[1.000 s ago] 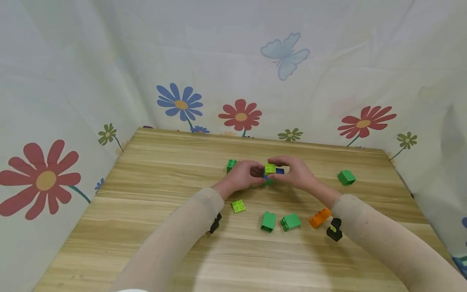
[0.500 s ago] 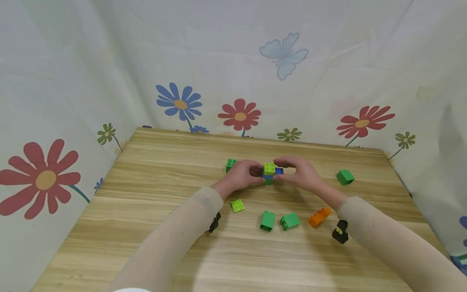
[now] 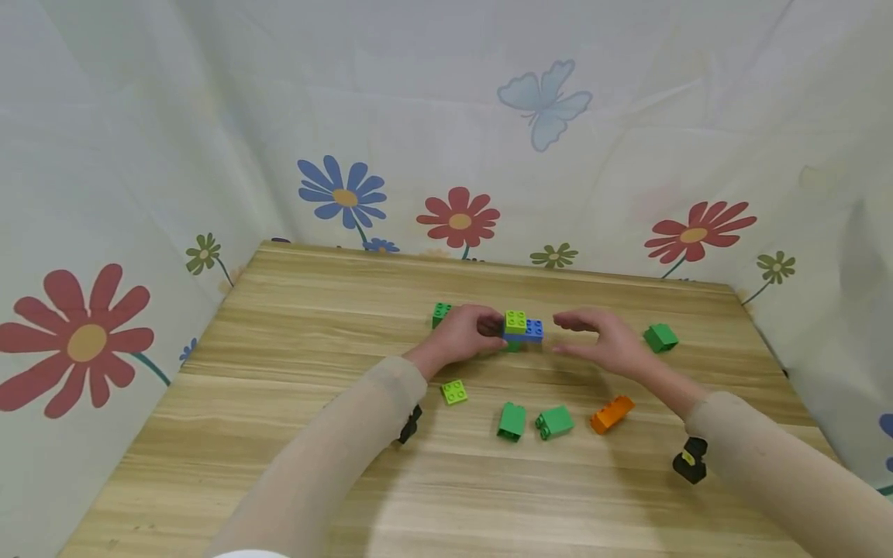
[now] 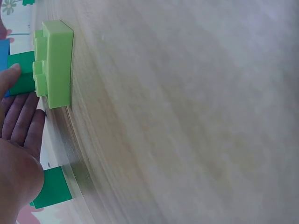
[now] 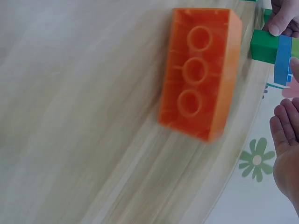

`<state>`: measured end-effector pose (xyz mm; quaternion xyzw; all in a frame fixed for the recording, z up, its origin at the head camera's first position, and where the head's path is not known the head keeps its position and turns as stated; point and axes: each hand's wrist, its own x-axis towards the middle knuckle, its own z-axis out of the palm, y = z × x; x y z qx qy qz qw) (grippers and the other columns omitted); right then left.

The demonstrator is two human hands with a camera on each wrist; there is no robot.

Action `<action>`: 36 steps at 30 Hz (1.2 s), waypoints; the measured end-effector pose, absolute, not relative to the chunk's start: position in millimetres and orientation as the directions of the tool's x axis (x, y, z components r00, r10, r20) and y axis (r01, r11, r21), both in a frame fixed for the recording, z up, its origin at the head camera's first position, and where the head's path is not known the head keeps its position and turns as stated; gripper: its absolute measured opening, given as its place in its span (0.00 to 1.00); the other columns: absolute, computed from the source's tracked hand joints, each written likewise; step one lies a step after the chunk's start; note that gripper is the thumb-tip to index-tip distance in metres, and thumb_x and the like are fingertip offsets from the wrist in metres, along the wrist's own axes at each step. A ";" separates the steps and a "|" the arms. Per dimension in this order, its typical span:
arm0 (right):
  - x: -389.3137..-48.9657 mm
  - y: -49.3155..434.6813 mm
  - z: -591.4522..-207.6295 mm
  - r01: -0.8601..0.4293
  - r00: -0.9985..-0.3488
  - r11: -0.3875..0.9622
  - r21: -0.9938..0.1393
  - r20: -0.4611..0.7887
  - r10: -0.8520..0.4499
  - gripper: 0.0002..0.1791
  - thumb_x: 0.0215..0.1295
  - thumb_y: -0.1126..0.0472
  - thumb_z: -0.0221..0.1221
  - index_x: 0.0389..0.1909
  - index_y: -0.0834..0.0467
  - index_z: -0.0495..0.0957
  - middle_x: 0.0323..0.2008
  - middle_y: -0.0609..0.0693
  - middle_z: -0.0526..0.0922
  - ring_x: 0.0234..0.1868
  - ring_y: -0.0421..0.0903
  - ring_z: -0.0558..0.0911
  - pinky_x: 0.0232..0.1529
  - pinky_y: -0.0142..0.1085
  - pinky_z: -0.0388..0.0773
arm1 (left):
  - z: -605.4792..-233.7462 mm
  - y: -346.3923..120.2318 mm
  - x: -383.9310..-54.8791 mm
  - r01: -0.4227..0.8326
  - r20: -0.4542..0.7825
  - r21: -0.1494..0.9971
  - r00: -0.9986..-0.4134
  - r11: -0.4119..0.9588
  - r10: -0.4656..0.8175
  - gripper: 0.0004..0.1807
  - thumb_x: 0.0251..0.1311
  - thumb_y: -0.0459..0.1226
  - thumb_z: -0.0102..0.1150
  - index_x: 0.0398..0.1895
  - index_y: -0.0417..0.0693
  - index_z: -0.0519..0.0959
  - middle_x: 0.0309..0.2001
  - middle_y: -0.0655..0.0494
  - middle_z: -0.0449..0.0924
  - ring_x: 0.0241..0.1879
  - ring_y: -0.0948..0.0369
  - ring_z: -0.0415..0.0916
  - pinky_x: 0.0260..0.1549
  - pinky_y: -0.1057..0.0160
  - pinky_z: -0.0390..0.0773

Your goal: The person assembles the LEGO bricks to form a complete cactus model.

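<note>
The right hand (image 3: 610, 342) has pulled back from the stack (image 3: 519, 332) toward 3 o'clock, leaving its blue end uncovered; the left hand (image 3: 460, 335) has hardly shifted, and the loose bricks lie where they were. The right fingers are released, spread from the thumb around nothing. The left fingers grasp the stack from its 9 o'clock side, thumb on the green base (image 3: 512, 347) near the seam with the blue brick (image 3: 534, 332), as the wrist views show.

The stack is near the far middle of the counter (image 3: 488, 496). A lime brick (image 3: 515, 321) sits on the blue one, which juts past the base toward 3 o'clock. Around it lie a small lime piece (image 3: 454, 392) between 7 and 8 o'clock, an orange brick (image 3: 612, 415) at 4 and a green brick (image 3: 660, 338) at 3.

The stack looks like light, stiff plastic, smooth but easy to pinch, and unlikely to break; the joints are its probable weak point. The base's flat sides seem the best hold. The overhanging end, unsupported from below, could lever loose if pushed down, so a hand there should support it from underneath.
</note>
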<state>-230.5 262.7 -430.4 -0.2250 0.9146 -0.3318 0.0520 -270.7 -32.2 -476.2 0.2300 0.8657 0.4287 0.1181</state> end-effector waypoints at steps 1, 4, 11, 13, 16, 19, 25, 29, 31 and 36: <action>-228.4 266.1 -430.1 -0.381 -0.892 0.685 -0.622 0.050 -0.450 0.32 0.67 0.54 0.75 0.67 0.64 0.80 0.62 0.59 0.86 0.63 0.62 0.83 0.66 0.60 0.78 | -476.4 -32.2 -271.1 0.296 -0.007 0.797 -0.867 0.526 0.499 0.22 0.67 0.40 0.75 0.62 0.45 0.84 0.54 0.54 0.88 0.53 0.62 0.85 0.56 0.63 0.84; -221.5 275.7 -429.6 -0.395 -0.878 0.680 -0.618 0.036 -0.477 0.30 0.67 0.55 0.75 0.66 0.65 0.81 0.60 0.59 0.87 0.61 0.61 0.84 0.64 0.60 0.79 | -476.5 -32.1 -271.7 0.294 -0.010 0.799 -0.866 0.525 0.499 0.22 0.67 0.40 0.75 0.62 0.45 0.84 0.55 0.55 0.88 0.53 0.62 0.85 0.56 0.63 0.84; -201.0 294.2 -425.5 -0.382 -0.847 0.686 -0.620 -0.061 -0.527 0.29 0.67 0.54 0.75 0.64 0.63 0.82 0.60 0.56 0.87 0.60 0.57 0.86 0.63 0.57 0.81 | -475.8 -32.8 -270.9 0.291 -0.009 0.806 -0.865 0.516 0.502 0.22 0.67 0.40 0.75 0.62 0.45 0.84 0.55 0.54 0.88 0.54 0.61 0.85 0.56 0.62 0.84; -195.0 299.2 -423.9 -0.378 -0.840 0.692 -0.616 -0.087 -0.536 0.29 0.67 0.52 0.75 0.64 0.63 0.83 0.59 0.55 0.87 0.60 0.57 0.86 0.62 0.56 0.81 | -476.3 -33.0 -271.1 0.291 -0.008 0.806 -0.866 0.516 0.500 0.22 0.67 0.40 0.75 0.62 0.45 0.84 0.55 0.54 0.88 0.54 0.62 0.85 0.56 0.62 0.84; -186.1 306.4 -421.1 -0.380 -0.829 0.699 -0.606 -0.112 -0.548 0.30 0.67 0.51 0.74 0.64 0.62 0.83 0.60 0.54 0.88 0.60 0.56 0.86 0.61 0.55 0.82 | -477.4 -33.0 -271.7 0.286 -0.009 0.808 -0.868 0.515 0.497 0.23 0.67 0.40 0.75 0.62 0.45 0.84 0.55 0.55 0.88 0.53 0.62 0.85 0.56 0.62 0.84; -177.7 314.5 -418.3 -0.398 -0.817 0.704 -0.588 -0.122 -0.563 0.29 0.67 0.49 0.74 0.63 0.62 0.84 0.59 0.53 0.88 0.60 0.56 0.86 0.61 0.54 0.83 | -477.8 -33.0 -271.6 0.284 -0.009 0.811 -0.868 0.511 0.496 0.22 0.67 0.40 0.75 0.62 0.45 0.84 0.55 0.54 0.88 0.53 0.62 0.85 0.56 0.62 0.84; -164.6 329.4 -415.3 -0.474 -0.784 0.688 -0.550 -0.092 -0.614 0.30 0.66 0.47 0.74 0.62 0.61 0.85 0.57 0.52 0.89 0.57 0.51 0.87 0.56 0.45 0.86 | -477.3 -32.9 -270.7 0.284 -0.006 0.815 -0.868 0.506 0.497 0.22 0.67 0.40 0.75 0.62 0.45 0.84 0.56 0.54 0.88 0.53 0.61 0.85 0.56 0.62 0.84; -157.7 336.3 -417.8 -0.506 -0.778 0.695 -0.511 -0.077 -0.624 0.30 0.66 0.43 0.73 0.61 0.58 0.86 0.56 0.49 0.89 0.55 0.46 0.87 0.55 0.43 0.86 | -477.4 -33.4 -270.2 0.280 -0.008 0.817 -0.869 0.505 0.495 0.22 0.68 0.40 0.74 0.62 0.45 0.84 0.56 0.54 0.87 0.54 0.61 0.85 0.56 0.62 0.84; -155.3 337.9 -419.5 -0.530 -0.771 0.689 -0.494 -0.057 -0.634 0.29 0.65 0.44 0.74 0.60 0.57 0.87 0.55 0.48 0.89 0.54 0.46 0.87 0.54 0.43 0.86 | -478.0 -33.4 -270.3 0.277 -0.010 0.817 -0.870 0.507 0.492 0.22 0.68 0.40 0.75 0.62 0.45 0.84 0.56 0.55 0.87 0.54 0.62 0.85 0.56 0.62 0.84; -152.8 337.2 -424.6 -0.623 -0.731 0.654 -0.430 0.023 -0.682 0.24 0.62 0.50 0.77 0.57 0.54 0.88 0.53 0.47 0.90 0.52 0.46 0.87 0.52 0.39 0.87 | -479.2 -33.0 -270.7 0.271 -0.013 0.820 -0.872 0.504 0.490 0.22 0.67 0.40 0.75 0.62 0.46 0.84 0.56 0.55 0.87 0.54 0.62 0.85 0.57 0.61 0.84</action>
